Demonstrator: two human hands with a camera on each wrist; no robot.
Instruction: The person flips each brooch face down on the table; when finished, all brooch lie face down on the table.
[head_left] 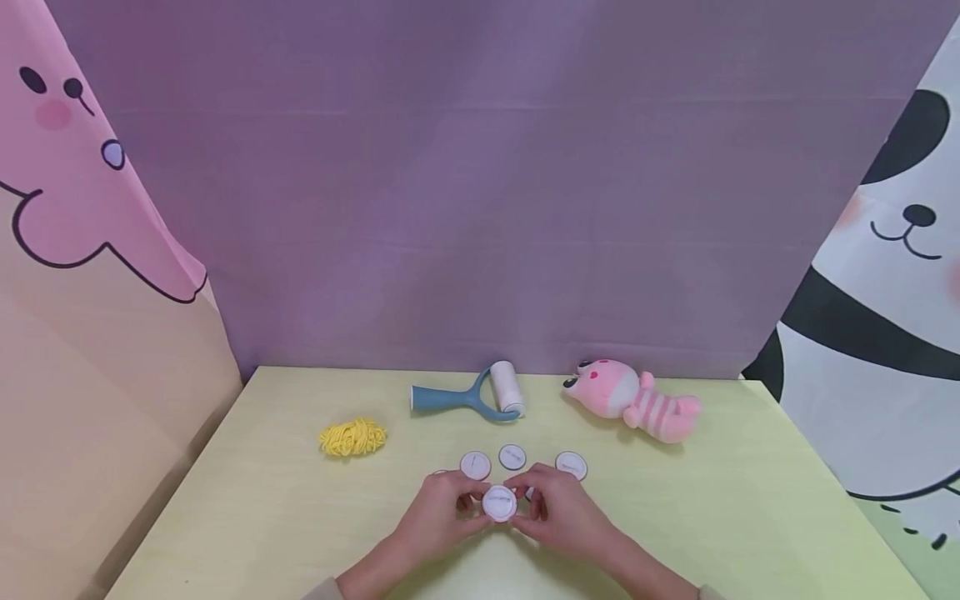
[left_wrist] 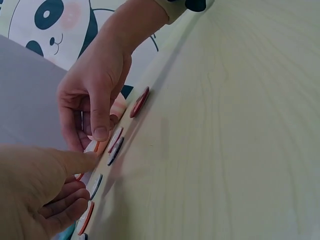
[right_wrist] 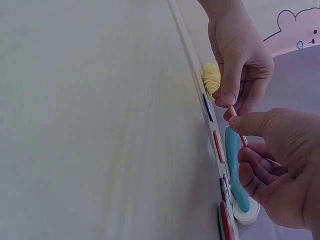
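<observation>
Both hands pinch a round pin badge [head_left: 499,504] between thumb and fingers, one at each side. My left hand [head_left: 438,515] is on its left edge and my right hand [head_left: 566,510] on its right. Its white back with a pin bar faces me; an orange rim [right_wrist: 243,140] shows from the right wrist view. Just beyond the hands lie more badges, back up: a red-rimmed badge [head_left: 476,465], a dark-rimmed badge [head_left: 512,457] and another badge [head_left: 572,465]. Others are partly hidden behind the hands.
A blue-handled lint roller [head_left: 442,398] lies at the back of the pale table [head_left: 247,500]. To its left is a yellow yarn bundle [head_left: 352,437], and to its right a pink striped plush toy [head_left: 633,400]. A purple cloth [head_left: 487,208] hangs behind.
</observation>
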